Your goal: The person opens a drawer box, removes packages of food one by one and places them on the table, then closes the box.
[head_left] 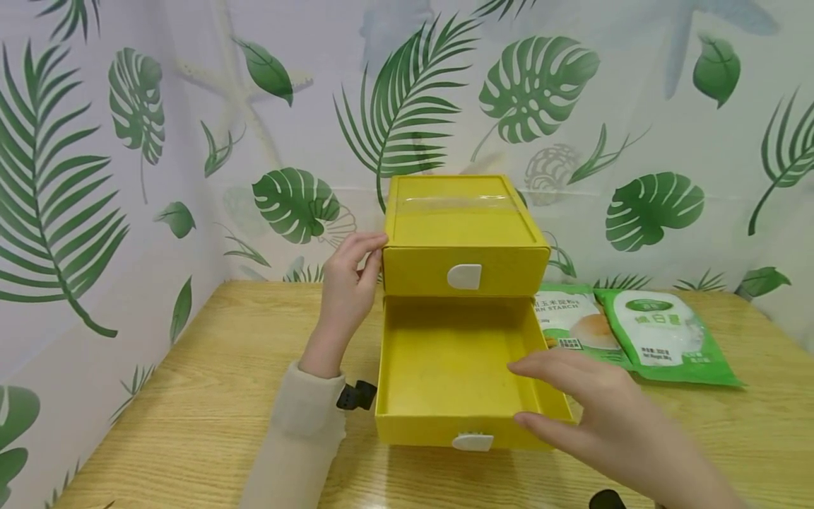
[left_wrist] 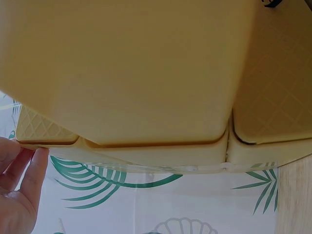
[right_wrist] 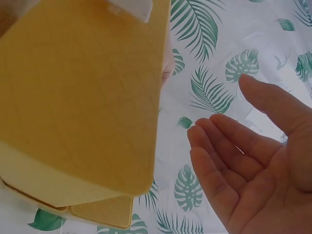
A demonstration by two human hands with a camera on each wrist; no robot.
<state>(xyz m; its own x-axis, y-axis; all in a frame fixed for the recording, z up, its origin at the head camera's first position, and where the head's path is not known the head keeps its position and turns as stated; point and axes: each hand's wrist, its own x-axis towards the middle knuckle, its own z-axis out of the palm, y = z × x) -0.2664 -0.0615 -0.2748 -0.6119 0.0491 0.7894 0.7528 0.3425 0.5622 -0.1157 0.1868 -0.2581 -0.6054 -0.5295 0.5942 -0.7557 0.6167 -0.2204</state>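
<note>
A yellow two-tier drawer box (head_left: 467, 271) stands on the wooden table, its lower drawer (head_left: 445, 367) pulled well out with a bare yellow floor. White rounded tabs serve as pulls on both fronts. My left hand (head_left: 348, 283) steadies the upper tier, fingertips at its top left edge; the left wrist view shows those fingers (left_wrist: 35, 178) fairly straight against the box corner. Over the right wall of the lower drawer hovers my right hand (head_left: 594, 403), thumb and fingers spread apart. In the right wrist view its palm (right_wrist: 263, 195) holds nothing, beside the drawer front (right_wrist: 92, 97).
Behind and right of the box lie two green-and-white bags, one a corn starch bag (head_left: 581, 322), the other a white-powder bag (head_left: 668, 339) overlapping it. A leaf-patterned cloth (head_left: 413, 92) hangs behind the table (head_left: 191, 396). A black object (head_left: 607, 500) shows at the bottom edge.
</note>
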